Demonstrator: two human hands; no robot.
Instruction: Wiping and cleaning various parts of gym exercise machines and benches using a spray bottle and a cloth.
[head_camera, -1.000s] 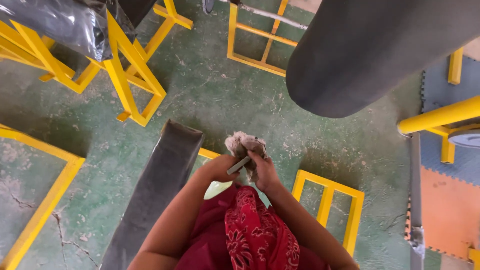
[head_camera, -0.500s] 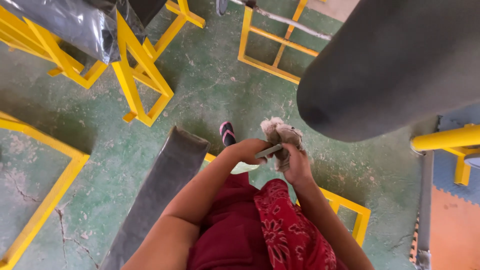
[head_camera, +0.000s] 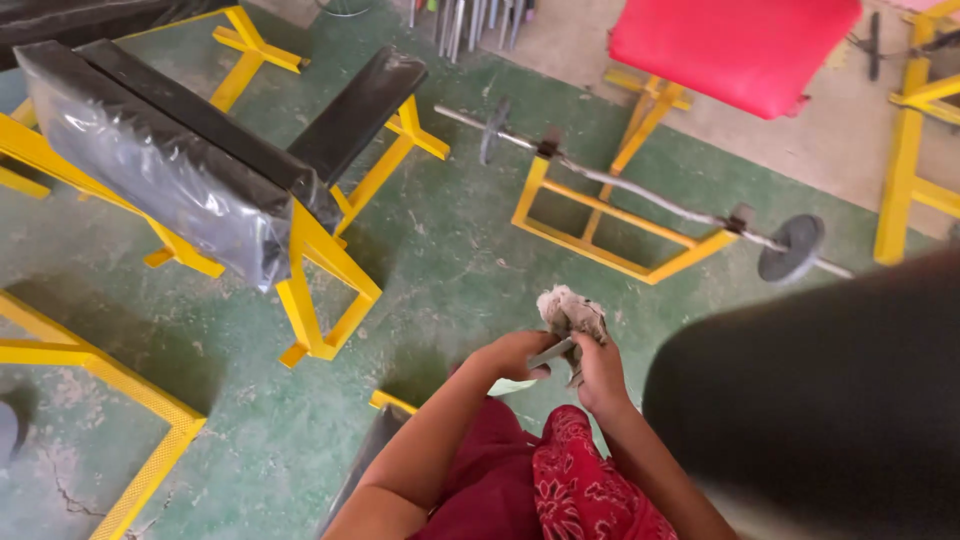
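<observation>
Grey flat bar (head_camera: 551, 353): held in left-hand grip (head_camera: 513, 352), long axis slanting up-right into crumpled rag (head_camera: 572, 313) clasped by right-hand grip (head_camera: 601, 372).

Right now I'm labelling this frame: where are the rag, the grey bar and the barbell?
rag (head_camera: 570, 308), head view, its fluffy top.
grey bar (head_camera: 552, 352), head view, mid-length.
barbell (head_camera: 640, 192), head view, its shaft.

Both arms are bare from the shoulder down, with no sleeves, watch or rings showing on the left hand (head_camera: 515, 352) or right hand (head_camera: 600, 375). Below them hangs a dark maroon garment (head_camera: 480, 480), overlaid by red cloth (head_camera: 590, 490) printed with pale paisley
</observation>
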